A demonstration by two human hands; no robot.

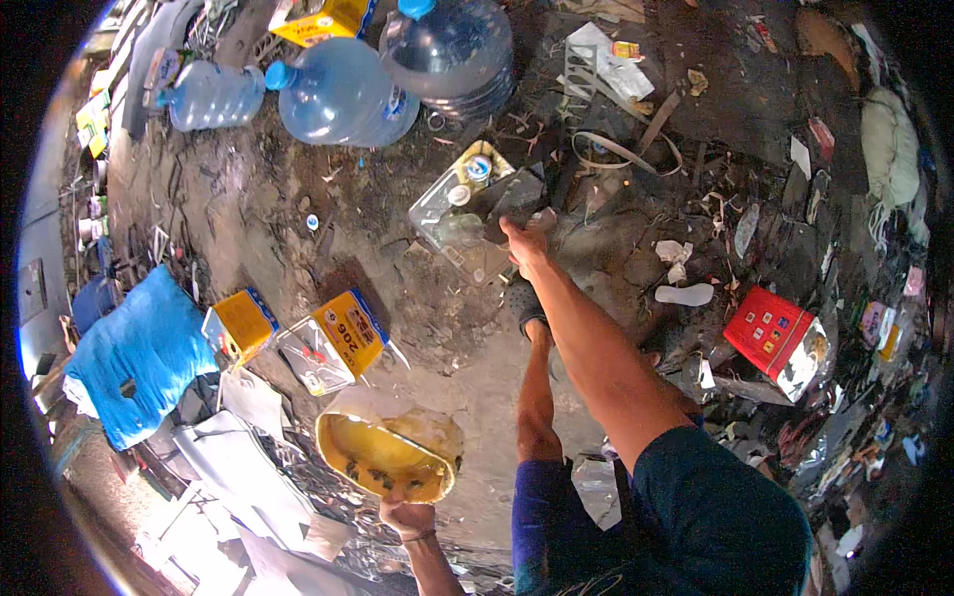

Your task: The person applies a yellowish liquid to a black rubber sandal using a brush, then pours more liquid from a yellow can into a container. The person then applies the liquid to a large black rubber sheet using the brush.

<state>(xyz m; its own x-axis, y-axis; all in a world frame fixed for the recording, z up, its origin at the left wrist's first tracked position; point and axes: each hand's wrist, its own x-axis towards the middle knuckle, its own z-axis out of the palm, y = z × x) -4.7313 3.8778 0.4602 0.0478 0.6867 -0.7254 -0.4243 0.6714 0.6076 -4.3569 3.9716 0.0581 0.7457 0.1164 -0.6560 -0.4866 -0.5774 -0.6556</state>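
Note:
At the lower middle, my left hand (407,515) is closed on the near rim of a yellow cut-open plastic container (373,442) that has dark bits inside. My right hand (527,243) reaches forward and pinches a dark flat piece (519,197), whose kind I cannot make out. This piece lies over the right side of a clear plastic box (434,206) on the ground. Inside or on that box are a can-like round thing with a blue-and-white end (478,167) and a crumpled clear plastic piece (460,230).
Large clear water bottles (343,94) lie and stand at the far left. Yellow-and-clear boxes (348,333) and a blue cloth bundle (144,358) are at left. A red box (767,333) stands right, among scattered litter. My foot in a dark clog (524,303) is beneath my right forearm.

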